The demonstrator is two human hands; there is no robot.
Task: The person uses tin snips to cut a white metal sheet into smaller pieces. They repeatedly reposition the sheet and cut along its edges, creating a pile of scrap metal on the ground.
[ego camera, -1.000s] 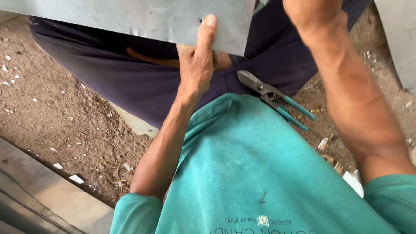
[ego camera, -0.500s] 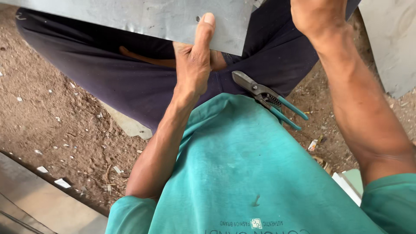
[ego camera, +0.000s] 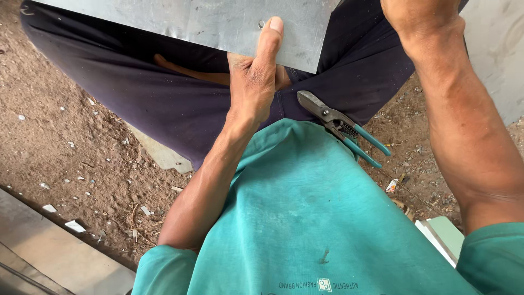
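My left hand (ego camera: 254,82) grips the near edge of a flat grey metal sheet (ego camera: 207,24) held over my lap, thumb pressed on top beside a small hole. My right forearm (ego camera: 464,136) runs up the right side. Only the base of my right hand (ego camera: 417,16) shows at the top edge, so its fingers are hidden. Tin snips (ego camera: 341,127) with teal handles lie closed on my dark trouser leg, between the two arms and touched by neither hand.
Brown dirt ground (ego camera: 60,147) with small stones and scraps surrounds me. A pale metal offcut (ego camera: 161,155) lies under my left leg. A grey slab (ego camera: 49,257) sits lower left, a pale green block (ego camera: 445,237) lower right, a grey panel (ego camera: 499,54) at upper right.
The view has shifted a little. My left hand keeps its grip on the sheet's edge, and the snips stay on my leg.
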